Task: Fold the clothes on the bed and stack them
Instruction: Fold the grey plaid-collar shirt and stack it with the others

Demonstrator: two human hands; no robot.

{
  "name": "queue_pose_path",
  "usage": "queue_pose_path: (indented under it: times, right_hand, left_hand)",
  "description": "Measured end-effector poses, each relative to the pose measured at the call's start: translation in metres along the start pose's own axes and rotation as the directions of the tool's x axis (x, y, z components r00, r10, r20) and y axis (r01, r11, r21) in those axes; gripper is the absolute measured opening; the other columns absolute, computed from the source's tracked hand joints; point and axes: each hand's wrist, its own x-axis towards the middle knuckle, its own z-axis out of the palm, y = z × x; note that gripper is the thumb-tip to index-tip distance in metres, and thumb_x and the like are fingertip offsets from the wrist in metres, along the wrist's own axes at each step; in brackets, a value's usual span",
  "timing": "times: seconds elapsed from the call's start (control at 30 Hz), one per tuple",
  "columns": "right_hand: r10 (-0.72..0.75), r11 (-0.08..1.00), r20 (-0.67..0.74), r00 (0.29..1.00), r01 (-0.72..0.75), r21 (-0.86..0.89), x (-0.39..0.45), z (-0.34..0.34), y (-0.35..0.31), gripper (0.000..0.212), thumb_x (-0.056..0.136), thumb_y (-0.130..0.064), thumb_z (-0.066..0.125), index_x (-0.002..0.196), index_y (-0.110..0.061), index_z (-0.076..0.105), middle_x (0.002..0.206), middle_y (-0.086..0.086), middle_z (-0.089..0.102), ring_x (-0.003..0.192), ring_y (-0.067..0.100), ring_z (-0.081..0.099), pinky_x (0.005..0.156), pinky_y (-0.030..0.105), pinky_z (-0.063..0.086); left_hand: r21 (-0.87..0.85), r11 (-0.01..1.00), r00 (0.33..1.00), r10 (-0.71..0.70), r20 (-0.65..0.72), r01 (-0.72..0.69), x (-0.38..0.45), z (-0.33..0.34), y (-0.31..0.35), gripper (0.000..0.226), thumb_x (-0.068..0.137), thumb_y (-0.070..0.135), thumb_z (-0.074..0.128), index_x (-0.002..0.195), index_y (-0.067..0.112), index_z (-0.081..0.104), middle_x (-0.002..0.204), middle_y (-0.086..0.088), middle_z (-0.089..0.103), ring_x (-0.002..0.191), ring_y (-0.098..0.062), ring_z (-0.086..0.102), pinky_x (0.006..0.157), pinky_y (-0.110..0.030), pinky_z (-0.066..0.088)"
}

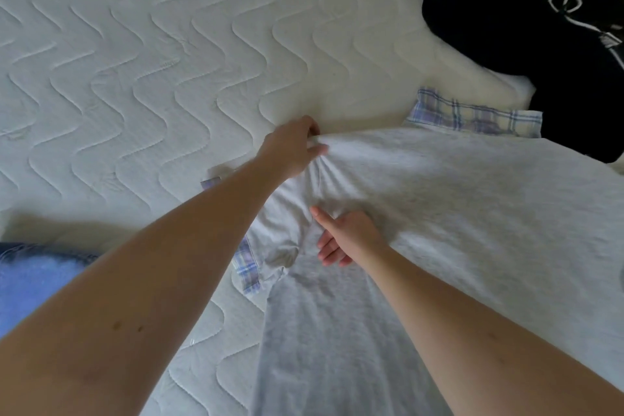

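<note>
- Blue garment (37,280): bed's (135,60) left edge, unhandled.
- Left hand (292,148): pinching grey shirt's (439,206) bunched edge, mid-bed.
- Right hand (344,240): fingers relaxed, resting on shirt.
- Step: spreading shirt; next, likely flatten, then fold.
- Black garment (540,44): far right corner.

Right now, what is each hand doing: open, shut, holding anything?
Left hand: fingers pinch a bunched edge of the grey garment.
Right hand: open, fingers relaxed, resting against the grey garment, gripping nothing.
</note>
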Motion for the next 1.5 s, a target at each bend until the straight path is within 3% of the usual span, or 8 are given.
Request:
queue_pose_path:
  times: [0.1,0.23,0.4,0.63,1.0,1.13,1.37,1.5]
  right_hand:
    - [0.014,1.000,0.012,1.000,-0.014,-0.006,0.002,-0.001,0.000,0.078,0.076,-0.082,0.050,0.072,-0.007,0.072,0.065,0.005,0.073,0.058,0.019,0.072,0.038,0.017,0.044]
    - [0.008,1.000,0.014,1.000,-0.008,-0.012,0.004,-0.001,0.001,0.078,0.076,-0.082,0.049,0.069,-0.008,0.072,0.065,0.005,0.073,0.058,0.019,0.073,0.039,0.017,0.044]
    - [0.012,1.000,0.020,1.000,-0.012,-0.009,0.007,-0.001,0.002,0.082,0.073,-0.086,0.048,0.068,-0.008,0.072,0.065,0.007,0.073,0.058,0.021,0.073,0.038,0.018,0.045]
    - [0.042,0.999,0.046,0.998,-0.042,-0.008,0.011,-0.003,0.001,0.080,0.080,-0.083,0.042,0.066,-0.009,0.070,0.065,0.007,0.073,0.058,0.020,0.072,0.040,0.018,0.045]
    - [0.006,1.000,0.155,0.988,-0.010,0.027,0.007,-0.006,-0.003,0.075,0.088,-0.075,0.039,0.073,-0.008,0.068,0.065,0.001,0.073,0.055,0.013,0.070,0.044,0.017,0.044]
    - [-0.101,0.987,0.250,0.963,0.065,0.150,-0.020,-0.020,-0.002,0.049,0.103,-0.041,0.042,0.103,0.001,0.067,0.106,0.016,0.073,0.075,0.019,0.071,0.049,0.017,0.048]
    - [-0.206,0.817,-0.309,0.929,0.336,0.468,-0.079,-0.162,0.082,0.019,0.100,-0.009,0.049,0.112,-0.004,0.063,0.092,0.013,0.066,0.065,0.012,0.061,0.054,0.013,0.046]
    - [-0.134,0.899,-0.736,0.664,0.394,0.192,-0.097,-0.273,0.147,0.020,0.098,-0.019,0.055,0.115,-0.013,0.062,0.107,0.007,0.066,0.093,0.019,0.063,0.074,0.022,0.047]
  left_hand:
    - [0.041,0.999,0.997,-0.028,0.068,0.025,0.004,-0.004,0.008,0.036,0.095,0.057,0.049,0.090,0.022,0.056,0.088,0.005,0.060,0.077,-0.015,0.058,0.063,-0.030,0.040]
    - [0.005,0.999,0.999,-0.045,-0.026,0.045,0.011,-0.007,0.011,0.013,0.097,0.031,0.059,0.094,0.018,0.060,0.090,0.002,0.063,0.075,-0.018,0.060,0.059,-0.029,0.041]
    - [-0.064,0.998,0.997,-0.007,-0.075,0.002,0.013,0.003,0.016,0.013,0.092,0.016,0.064,0.105,0.019,0.065,0.102,0.002,0.065,0.096,-0.017,0.060,0.083,-0.029,0.048]
    - [0.337,0.941,0.940,0.136,-0.312,-0.025,0.014,0.034,0.026,0.020,0.098,0.009,0.044,0.114,0.016,0.052,0.106,-0.004,0.055,0.096,-0.026,0.052,0.082,-0.038,0.039]
    - [0.341,0.921,0.929,0.280,-0.241,-0.189,-0.014,0.040,0.044,0.038,0.093,0.009,0.052,0.131,0.016,0.054,0.130,-0.006,0.054,0.122,-0.028,0.048,0.102,-0.041,0.035]
    - [0.318,0.890,0.921,0.375,-0.103,-0.326,-0.046,0.046,0.077,0.039,0.096,0.009,0.050,0.134,0.015,0.054,0.136,-0.004,0.055,0.130,-0.024,0.047,0.107,-0.041,0.036]
    - [0.311,0.835,0.877,0.480,-0.008,-0.454,-0.048,0.118,0.165,0.041,0.096,0.007,0.048,0.136,0.014,0.054,0.136,-0.004,0.056,0.130,-0.023,0.048,0.105,-0.040,0.039]
    - [0.334,0.809,0.867,0.495,0.060,-0.484,-0.038,0.160,0.227,0.046,0.099,0.017,0.046,0.145,0.017,0.042,0.149,-0.003,0.043,0.140,-0.020,0.037,0.113,-0.038,0.031]
